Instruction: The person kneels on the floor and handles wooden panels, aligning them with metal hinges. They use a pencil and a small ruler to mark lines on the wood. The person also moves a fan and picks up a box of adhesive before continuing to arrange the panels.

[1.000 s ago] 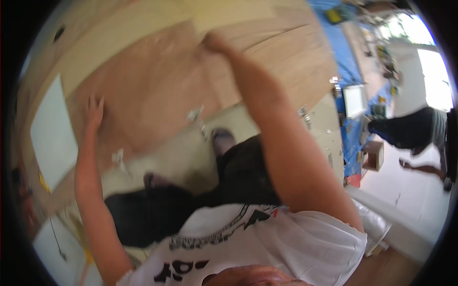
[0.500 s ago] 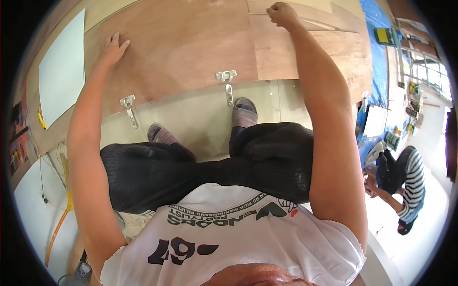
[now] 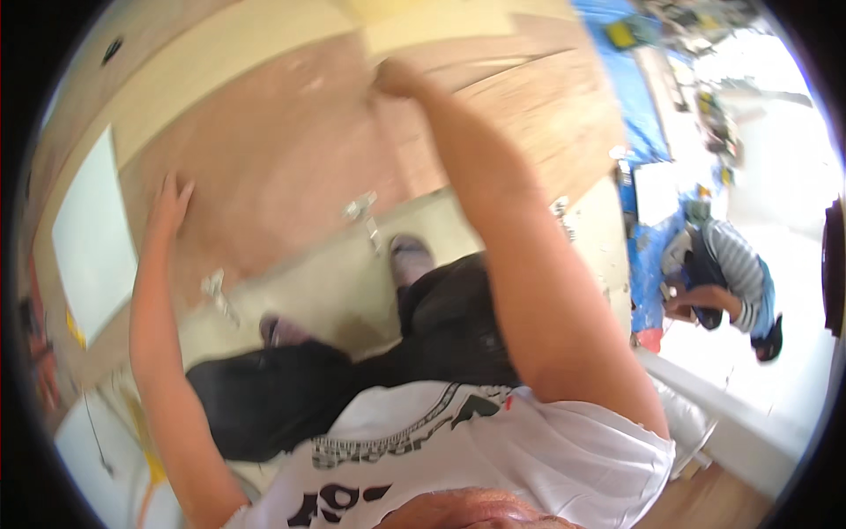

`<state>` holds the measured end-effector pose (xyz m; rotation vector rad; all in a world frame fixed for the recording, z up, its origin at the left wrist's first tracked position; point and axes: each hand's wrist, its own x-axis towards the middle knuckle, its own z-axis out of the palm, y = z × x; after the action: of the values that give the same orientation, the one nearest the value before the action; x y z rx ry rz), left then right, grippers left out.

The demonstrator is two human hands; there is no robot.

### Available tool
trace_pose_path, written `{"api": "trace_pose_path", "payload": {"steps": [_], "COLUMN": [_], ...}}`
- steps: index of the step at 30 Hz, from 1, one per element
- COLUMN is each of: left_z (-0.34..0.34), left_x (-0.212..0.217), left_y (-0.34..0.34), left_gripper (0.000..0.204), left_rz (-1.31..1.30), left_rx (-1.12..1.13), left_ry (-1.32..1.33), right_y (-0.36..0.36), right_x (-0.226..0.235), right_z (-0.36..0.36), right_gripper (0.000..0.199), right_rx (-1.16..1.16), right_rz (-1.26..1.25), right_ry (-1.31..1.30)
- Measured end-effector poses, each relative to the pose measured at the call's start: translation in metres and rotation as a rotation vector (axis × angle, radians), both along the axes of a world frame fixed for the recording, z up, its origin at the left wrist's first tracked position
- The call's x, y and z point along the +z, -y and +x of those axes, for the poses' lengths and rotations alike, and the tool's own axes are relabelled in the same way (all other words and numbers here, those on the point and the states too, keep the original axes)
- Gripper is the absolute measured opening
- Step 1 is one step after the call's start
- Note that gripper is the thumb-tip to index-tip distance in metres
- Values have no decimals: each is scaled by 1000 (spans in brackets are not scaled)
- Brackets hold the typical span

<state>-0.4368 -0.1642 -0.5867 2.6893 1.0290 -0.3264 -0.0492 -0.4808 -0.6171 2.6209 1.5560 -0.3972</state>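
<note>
Plywood panel [image 3: 291, 167] stands on edge on the floor [image 3: 335, 291], braced by two hands. Left hand [image 3: 169, 201] lies flat and spread on its face near the left edge; right hand [image 3: 397, 78] grips high up, fingers curled. Uneven pushing could tip it onto the feet [image 3: 410, 257].

The person is wearing a white short-sleeved T-shirt [image 3: 493, 450] with black printed lettering, black trousers [image 3: 352, 388] and grey shoes [image 3: 411, 257]; both forearms are showing bare, without gloves or watch.

Two hands [image 3: 169, 201], two metal clamps [image 3: 363, 212]
</note>
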Motion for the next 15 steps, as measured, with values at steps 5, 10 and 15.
{"api": "trace_pose_path", "payload": {"steps": [5, 10, 15], "left_z": [10, 14, 17], "left_x": [5, 32, 36], "left_y": [17, 28, 35], "left_gripper": [60, 56, 56], "left_rz": [81, 103, 92], "left_rx": [-38, 46, 33], "left_ry": [-46, -125, -107], "right_y": [12, 3, 5], "right_x": [-21, -6, -13], "right_z": [5, -13, -17], "right_gripper": [31, 28, 27], "right_rx": [-318, -340, -340], "right_rz": [69, 117, 91], "right_ry": [-154, -238, -216]}}
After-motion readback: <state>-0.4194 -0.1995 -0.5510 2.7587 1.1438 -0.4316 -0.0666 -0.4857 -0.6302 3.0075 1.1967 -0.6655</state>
